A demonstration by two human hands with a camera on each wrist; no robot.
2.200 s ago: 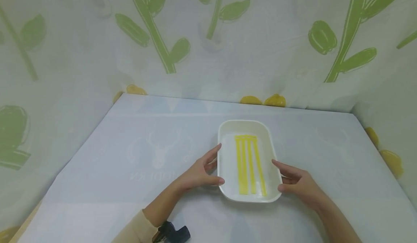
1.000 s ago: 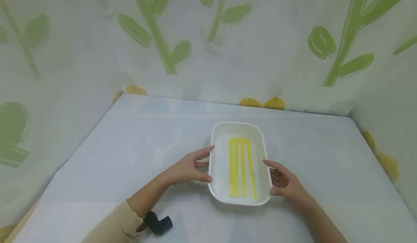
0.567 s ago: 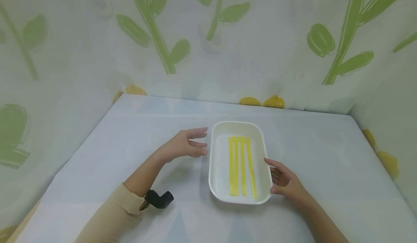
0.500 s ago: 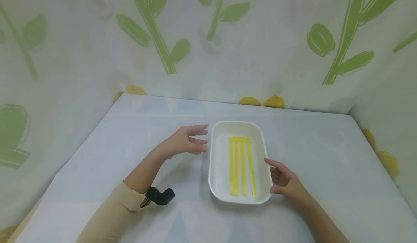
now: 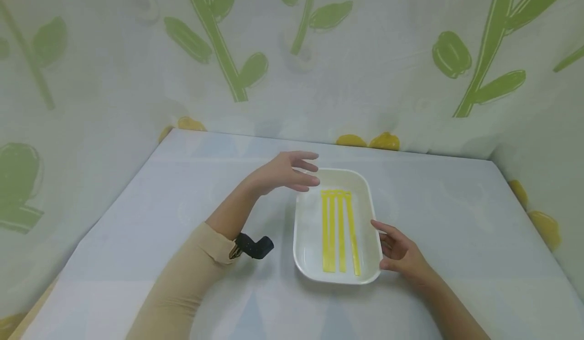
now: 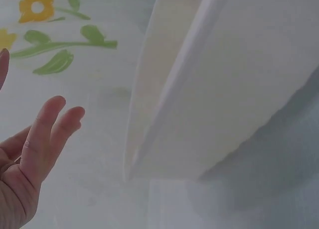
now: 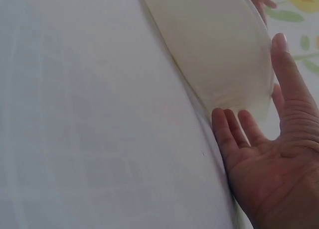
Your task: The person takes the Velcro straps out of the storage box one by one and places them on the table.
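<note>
A white rectangular plastic tray (image 5: 305, 266) with rounded corners lies on the table, right of its middle. Several flat yellow strips (image 5: 332, 238) lie lengthwise in it, side by side, with a row of small shapes across their far ends. My left hand (image 5: 289, 172) hovers over the tray's far left corner, fingers loosely spread and holding nothing. In the left wrist view it stands apart from the tray wall. My right hand (image 5: 401, 254) holds the tray's right side; the right wrist view shows the thumb at the rim and the fingers against the outer wall.
The table (image 5: 182, 193) has a pale cover with faint prints. Behind it and at both sides hangs a white cloth (image 5: 378, 76) patterned with green leaves and yellow flowers. A black device (image 5: 255, 246) is worn on the left wrist below a beige sleeve (image 5: 191, 274).
The tray was first shifted a little to the left with both hands on it. My left hand then let go, rose, and moved over the far left corner. My right hand stayed on the tray.
</note>
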